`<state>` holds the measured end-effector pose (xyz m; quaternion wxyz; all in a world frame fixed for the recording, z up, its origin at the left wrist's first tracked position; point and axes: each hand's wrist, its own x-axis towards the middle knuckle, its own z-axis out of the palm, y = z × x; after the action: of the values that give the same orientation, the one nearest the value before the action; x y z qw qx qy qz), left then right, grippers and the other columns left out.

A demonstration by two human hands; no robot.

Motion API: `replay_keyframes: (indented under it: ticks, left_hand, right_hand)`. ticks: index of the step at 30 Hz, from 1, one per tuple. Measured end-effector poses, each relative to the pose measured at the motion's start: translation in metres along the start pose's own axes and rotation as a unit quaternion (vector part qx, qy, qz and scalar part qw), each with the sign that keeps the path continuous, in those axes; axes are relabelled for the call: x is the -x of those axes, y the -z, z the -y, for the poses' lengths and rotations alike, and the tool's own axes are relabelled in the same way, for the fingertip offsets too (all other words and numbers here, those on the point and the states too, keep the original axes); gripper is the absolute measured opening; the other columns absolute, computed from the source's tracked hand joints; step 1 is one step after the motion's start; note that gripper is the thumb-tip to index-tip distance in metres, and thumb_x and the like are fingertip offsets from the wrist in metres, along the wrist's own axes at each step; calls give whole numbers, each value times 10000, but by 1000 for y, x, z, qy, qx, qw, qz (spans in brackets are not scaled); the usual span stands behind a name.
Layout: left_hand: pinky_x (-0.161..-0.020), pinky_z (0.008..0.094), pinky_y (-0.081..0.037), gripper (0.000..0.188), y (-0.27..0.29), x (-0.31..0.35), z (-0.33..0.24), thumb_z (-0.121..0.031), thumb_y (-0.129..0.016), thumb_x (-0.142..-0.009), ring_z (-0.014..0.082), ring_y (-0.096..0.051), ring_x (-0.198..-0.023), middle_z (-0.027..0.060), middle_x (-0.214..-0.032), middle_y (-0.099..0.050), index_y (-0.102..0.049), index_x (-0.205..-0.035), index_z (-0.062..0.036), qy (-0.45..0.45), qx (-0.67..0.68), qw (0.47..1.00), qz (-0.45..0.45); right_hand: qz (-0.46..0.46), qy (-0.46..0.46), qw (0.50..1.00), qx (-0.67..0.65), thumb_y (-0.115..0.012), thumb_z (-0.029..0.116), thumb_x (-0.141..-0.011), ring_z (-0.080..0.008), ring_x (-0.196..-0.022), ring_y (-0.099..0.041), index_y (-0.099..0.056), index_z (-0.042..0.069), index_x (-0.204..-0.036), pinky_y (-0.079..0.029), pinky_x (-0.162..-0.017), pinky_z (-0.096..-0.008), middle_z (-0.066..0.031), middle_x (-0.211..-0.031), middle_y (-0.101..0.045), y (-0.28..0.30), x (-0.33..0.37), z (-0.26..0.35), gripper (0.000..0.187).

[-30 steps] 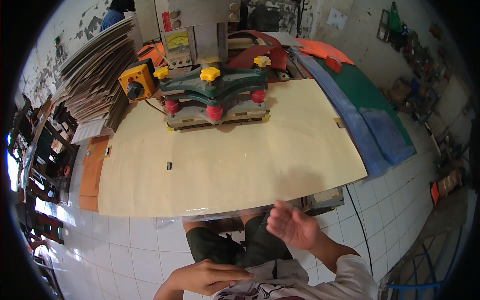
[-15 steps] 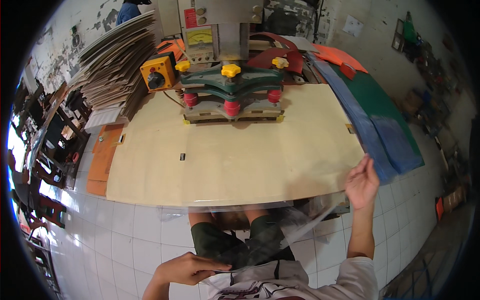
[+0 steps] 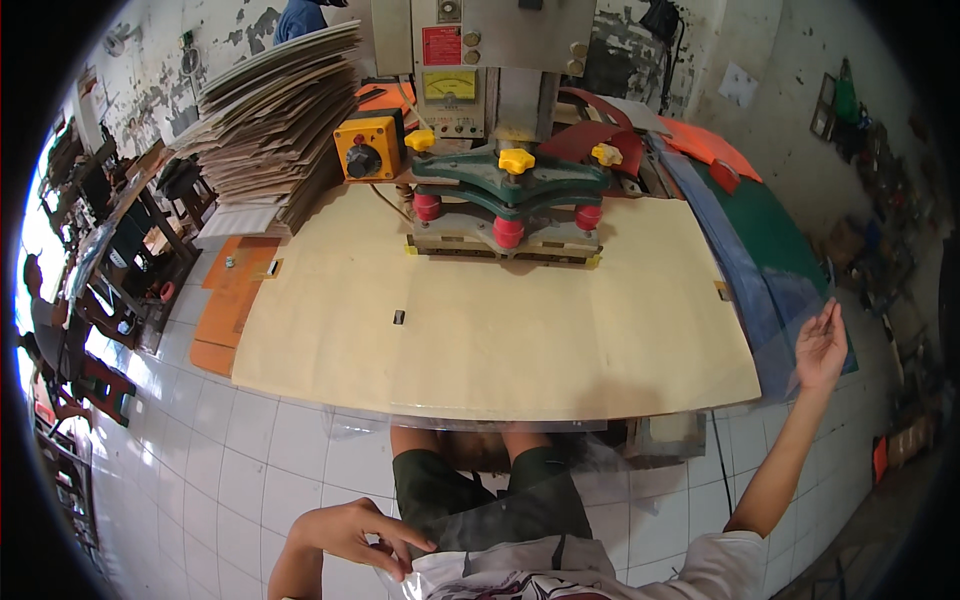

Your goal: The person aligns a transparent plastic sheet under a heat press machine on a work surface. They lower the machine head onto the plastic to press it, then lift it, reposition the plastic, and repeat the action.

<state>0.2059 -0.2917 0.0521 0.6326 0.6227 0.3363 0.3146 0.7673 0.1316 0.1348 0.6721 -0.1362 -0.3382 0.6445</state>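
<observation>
A thin clear plastic sheet (image 3: 778, 350) stretches loosely between my hands, partly over my lap and along the near right edge of the board; its full outline is hard to see. Low at the left, in front of my shirt, my left hand (image 3: 362, 532) pinches one end between thumb and fingers. Out past the board's right edge, my right hand (image 3: 822, 345) is raised with fingers together on the other end. The wide cream board (image 3: 500, 350) lies before me, a small dark patch on it. Above its far part stands a press head (image 3: 510, 195) with yellow knobs and red spacers.
A tall stack of thin sheets (image 3: 270, 130) leans at the back left beside a yellow control box (image 3: 368, 148). Blue sheets (image 3: 715, 235) and a green sheet (image 3: 780, 225) lie along the right. An orange-brown panel (image 3: 228, 310) juts out left; white tiles (image 3: 270, 450) cover the floor.
My right hand has moved outward to the right, off the board's corner, drawing the plastic sheet with it. My left hand has shifted slightly left. The view has turned a little.
</observation>
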Motion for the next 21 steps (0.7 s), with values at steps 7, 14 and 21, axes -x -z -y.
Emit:
replay_keyframes:
  ticks: [7,14,21]
  left_hand:
    - [-694,274,-551,742,-5,16,19,11,-800,-825,154,-720,-765,115,-881,-759,-449,-1474,-66,-44,142,987,-59]
    - [-764,269,-569,467,19,38,19,5,-805,-816,167,-743,-812,110,-881,-766,-643,-1253,-38,70,-23,994,-76]
    - [-737,271,-590,153,49,58,-8,12,-824,-783,180,-752,-798,101,-829,-762,-744,-913,19,162,-81,969,-168]
  right_hand:
    - [-89,81,992,47,-647,101,-975,-124,-828,-694,-664,19,-1128,-600,-790,-303,-53,-1055,-728,31,-42,50,174]
    - [-154,140,976,66,-683,119,-956,-112,-876,-665,-656,14,-1130,-583,-813,-285,-42,-1065,-704,65,-54,89,205]
    - [-148,144,975,81,-705,113,-937,-106,-868,-663,-661,30,-1123,-573,-812,-278,-38,-1068,-708,126,-62,143,208]
